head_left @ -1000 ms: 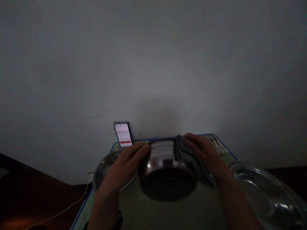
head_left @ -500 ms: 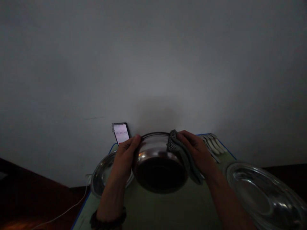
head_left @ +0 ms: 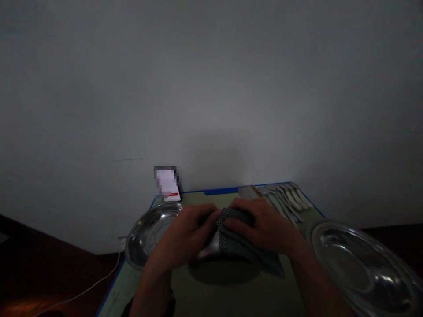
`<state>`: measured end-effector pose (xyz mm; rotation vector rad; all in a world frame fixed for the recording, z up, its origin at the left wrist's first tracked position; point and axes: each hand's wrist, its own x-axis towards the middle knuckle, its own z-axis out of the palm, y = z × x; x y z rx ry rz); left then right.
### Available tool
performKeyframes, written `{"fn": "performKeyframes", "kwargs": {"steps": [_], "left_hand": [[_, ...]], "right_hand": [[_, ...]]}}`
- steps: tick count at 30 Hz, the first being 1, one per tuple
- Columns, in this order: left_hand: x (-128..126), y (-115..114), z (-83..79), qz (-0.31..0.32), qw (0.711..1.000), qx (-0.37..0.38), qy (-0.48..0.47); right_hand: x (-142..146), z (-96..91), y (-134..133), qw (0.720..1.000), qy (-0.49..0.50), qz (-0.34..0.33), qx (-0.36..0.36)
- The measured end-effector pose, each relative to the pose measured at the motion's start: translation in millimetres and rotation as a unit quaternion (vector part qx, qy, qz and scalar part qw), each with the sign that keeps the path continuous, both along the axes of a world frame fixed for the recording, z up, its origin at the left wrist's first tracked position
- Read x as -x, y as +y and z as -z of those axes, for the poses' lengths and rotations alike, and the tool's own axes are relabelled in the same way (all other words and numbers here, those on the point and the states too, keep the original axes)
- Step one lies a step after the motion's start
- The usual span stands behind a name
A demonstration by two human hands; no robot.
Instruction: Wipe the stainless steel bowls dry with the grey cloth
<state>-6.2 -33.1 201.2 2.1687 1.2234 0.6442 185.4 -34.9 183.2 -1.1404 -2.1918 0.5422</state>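
A shiny stainless steel basin is held over the middle of the table, tilted so that its dark underside faces me. My left hand is closed on its rim, thumb on the near side. My right hand pinches a grey-green cloth with a checked edge against the basin's rim, close beside my left fingers. The cloth's loose end hangs down to the right. Both hands hide much of the rim, and the inside of the basin is out of sight.
A steel bowl stands at the table's left edge, larger steel basins at the right. Several pieces of cutlery lie at the back right. A lit phone leans on the wall behind the green table. A white cable hangs at left.
The basin has come down and tipped further. My left hand has slid along its rim to the right, close to my right hand, which has moved slightly left and down with the cloth.
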Motion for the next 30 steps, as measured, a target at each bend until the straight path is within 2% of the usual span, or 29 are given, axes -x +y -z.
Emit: {"fn": "performKeyframes", "kwargs": {"steps": [3, 6, 8, 11, 13, 17, 19, 21, 23, 27, 28, 30], "left_hand": [[3.8, -3.3, -2.7, 0.014, 1.000, -0.021, 0.007], [7.7, -2.4, -3.5, 0.015, 0.999, 0.010, -0.026], [11.5, 0.6, -2.6, -0.011, 0.995, 0.052, -0.081], [16.9, 4.2, -1.7, -0.062, 0.980, 0.087, -0.168], [17.1, 3.0, -3.3, -0.066, 0.981, 0.071, -0.168], [5.9, -5.0, -9.6, -0.018, 0.998, -0.004, -0.061], [-1.1, -5.7, -10.0, -0.012, 0.999, -0.027, -0.039], [-4.1, -1.6, -6.5, -0.028, 0.997, -0.028, -0.059], [-1.4, 5.5, -0.6, -0.070, 0.991, -0.011, -0.117], [10.6, 14.3, 5.5, -0.167, 0.959, 0.009, -0.230], [11.8, 13.7, 4.2, -0.167, 0.960, 0.006, -0.225], [10.4, 10.1, -0.5, -0.126, 0.977, 0.001, -0.174]], "right_hand": [[-1.1, -2.4, -0.4, 1.000, -0.017, -0.012, 0.007], [-7.6, -5.7, 0.1, 0.999, -0.015, -0.051, -0.003], [-13.5, -7.0, 0.9, 0.998, -0.008, -0.056, -0.021], [-20.4, -6.5, 2.3, 0.998, 0.006, -0.025, -0.050], [-21.8, -5.0, 2.7, 0.997, 0.025, -0.010, -0.066], [-17.6, -2.9, 1.5, 0.997, 0.046, -0.020, -0.060], [-14.6, -2.9, 0.9, 0.998, 0.036, -0.026, -0.049], [-13.5, -2.9, 1.5, 0.998, 0.034, -0.023, -0.042], [-15.4, -2.1, 3.6, 0.998, 0.054, -0.012, -0.035], [-23.7, 1.3, 8.7, 0.992, 0.113, 0.042, -0.035], [-25.0, 1.8, 9.2, 0.991, 0.119, 0.051, -0.033], [-24.9, 1.4, 8.9, 0.992, 0.118, 0.039, -0.019]]}}
